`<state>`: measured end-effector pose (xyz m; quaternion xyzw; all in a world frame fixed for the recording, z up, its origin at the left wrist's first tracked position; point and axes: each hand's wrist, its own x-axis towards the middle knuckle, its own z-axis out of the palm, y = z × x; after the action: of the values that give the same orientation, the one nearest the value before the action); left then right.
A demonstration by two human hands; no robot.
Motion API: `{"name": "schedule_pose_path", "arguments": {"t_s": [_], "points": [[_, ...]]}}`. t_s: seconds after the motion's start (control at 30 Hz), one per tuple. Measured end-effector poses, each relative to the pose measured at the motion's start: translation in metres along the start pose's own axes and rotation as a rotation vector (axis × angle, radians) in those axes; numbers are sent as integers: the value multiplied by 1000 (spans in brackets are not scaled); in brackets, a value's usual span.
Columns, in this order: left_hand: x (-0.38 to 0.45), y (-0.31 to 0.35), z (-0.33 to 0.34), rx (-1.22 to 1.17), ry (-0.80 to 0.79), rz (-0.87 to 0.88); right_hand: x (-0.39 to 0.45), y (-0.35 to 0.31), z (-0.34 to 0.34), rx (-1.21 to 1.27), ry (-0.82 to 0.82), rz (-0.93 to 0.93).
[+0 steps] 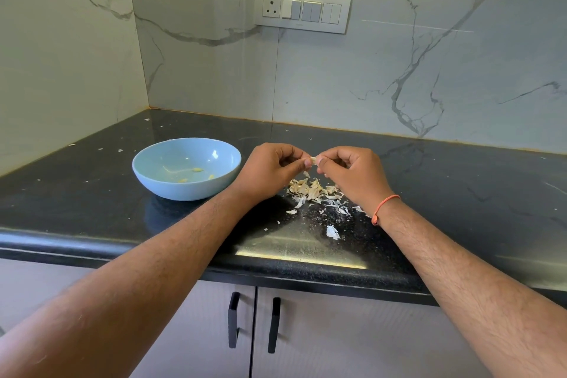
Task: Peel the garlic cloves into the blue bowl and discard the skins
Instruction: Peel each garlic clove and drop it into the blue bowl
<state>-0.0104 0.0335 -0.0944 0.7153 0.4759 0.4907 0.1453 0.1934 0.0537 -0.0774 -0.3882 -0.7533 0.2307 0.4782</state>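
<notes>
Pinching a small pale garlic clove (313,159) from both sides, the left hand (270,172) and the right hand (352,175) meet just right of the round light-blue bowl (153,175), held up a bit above the black speckled stone desk (92,209). Fingers on both hands are curled in, thumb and forefinger tips clamped on the clove, so neither hand is loose. Right wrist has a thin orange thread band (385,207) on it.

The bowl sits on the desk just left of the left hand, and inside it there are a few yellowish peeled cloves (198,169) lying on the bottom. Right of the bowl, directly under the hands, there's a messy pile of white papery garlic skins (310,190), with more flakes scattered toward the desk's front edge. Far behind the bowl, up on the marble-look wall, is a white switch panel (302,9).
</notes>
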Motion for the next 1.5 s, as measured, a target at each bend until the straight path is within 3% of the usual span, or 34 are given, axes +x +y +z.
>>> {"name": "schedule_pose_path", "arguments": {"t_s": [0.23, 0.3, 0.47, 0.67, 0.87, 0.97, 1.13, 1.33, 1.5], "points": [[2, 0, 2, 109, 11, 43, 10, 1, 2, 205, -16, 203], [2, 0, 2, 128, 21, 21, 18, 1, -8, 165, -6, 217], [3, -3, 3, 224, 6, -29, 46, -7, -35, -633, -226, -67], [4, -3, 3, 256, 24, -65, 61, -10, -17, -1200, -566, -400], [5, -5, 3, 277, 34, -56, 62, -10, -16, -1272, -613, -438], [4, -3, 1, 270, 17, -34, 57, -8, -19, -1119, -546, -367], [3, -3, -1, 232, 11, -21, 37, 5, -13, -462, -207, -130], [5, -2, 2, 230, 65, -8, 25, 16, -8, 19, -182, 79], [3, -2, 2, 171, 44, -44, 24, 21, -9, 138, -182, 118]]}}
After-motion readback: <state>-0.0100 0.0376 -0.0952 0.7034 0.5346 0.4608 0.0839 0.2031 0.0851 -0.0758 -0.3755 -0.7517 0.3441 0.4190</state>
